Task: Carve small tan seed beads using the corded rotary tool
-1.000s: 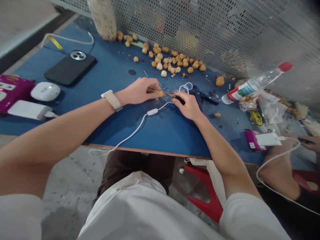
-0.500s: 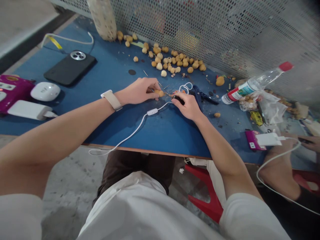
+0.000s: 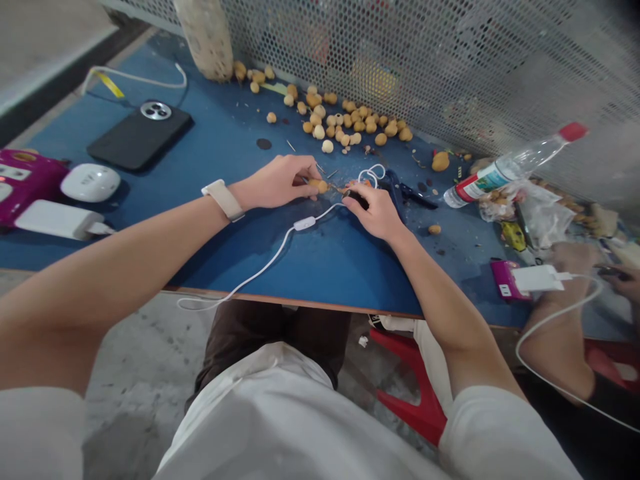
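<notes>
My left hand [image 3: 280, 181], with a pale watch on its wrist, pinches a small tan round nut [image 3: 318, 186] against the blue table [image 3: 225, 220]. Opposite it, my right hand [image 3: 376, 212] is closed round a small dark tool [image 3: 356, 197] with a white cord [image 3: 260, 267] running off the table's front edge. The tool's tip meets the nut between the two hands. A pile of similar tan nuts [image 3: 345, 121] lies behind my hands by the mesh wall.
A black phone [image 3: 141, 137], white case [image 3: 90, 183], charger [image 3: 59, 220] and purple box [image 3: 20, 183] lie left. Blue pliers [image 3: 407, 192], a tipped plastic bottle [image 3: 505, 170] and bags lie right. Another person's hand [image 3: 575, 257] works at the far right. A red stool [image 3: 410, 393] stands below.
My hands stay as they were on the nut and tool. The other person's hand at the far right has shifted up onto the table.
</notes>
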Demonstrator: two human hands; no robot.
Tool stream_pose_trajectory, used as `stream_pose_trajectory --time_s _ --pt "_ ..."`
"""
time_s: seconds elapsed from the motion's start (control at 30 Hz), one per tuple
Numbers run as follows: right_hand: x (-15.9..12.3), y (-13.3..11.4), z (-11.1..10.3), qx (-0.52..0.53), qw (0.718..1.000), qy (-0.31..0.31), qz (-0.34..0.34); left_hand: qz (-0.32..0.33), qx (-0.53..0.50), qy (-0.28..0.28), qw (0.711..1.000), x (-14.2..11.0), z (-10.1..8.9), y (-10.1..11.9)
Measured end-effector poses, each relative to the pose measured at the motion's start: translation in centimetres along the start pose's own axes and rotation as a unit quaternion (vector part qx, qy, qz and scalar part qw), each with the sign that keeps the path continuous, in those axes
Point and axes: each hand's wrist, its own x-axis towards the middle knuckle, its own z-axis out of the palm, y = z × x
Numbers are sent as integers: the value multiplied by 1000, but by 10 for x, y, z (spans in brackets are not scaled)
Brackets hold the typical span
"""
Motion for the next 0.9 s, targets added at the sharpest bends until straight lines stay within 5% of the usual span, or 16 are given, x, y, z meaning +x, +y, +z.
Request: stream_pose_trajectory --time_s 0.9 --pt "1 -2 2 12 1000 11 8 -2 35 -6 999 2 -3 6"
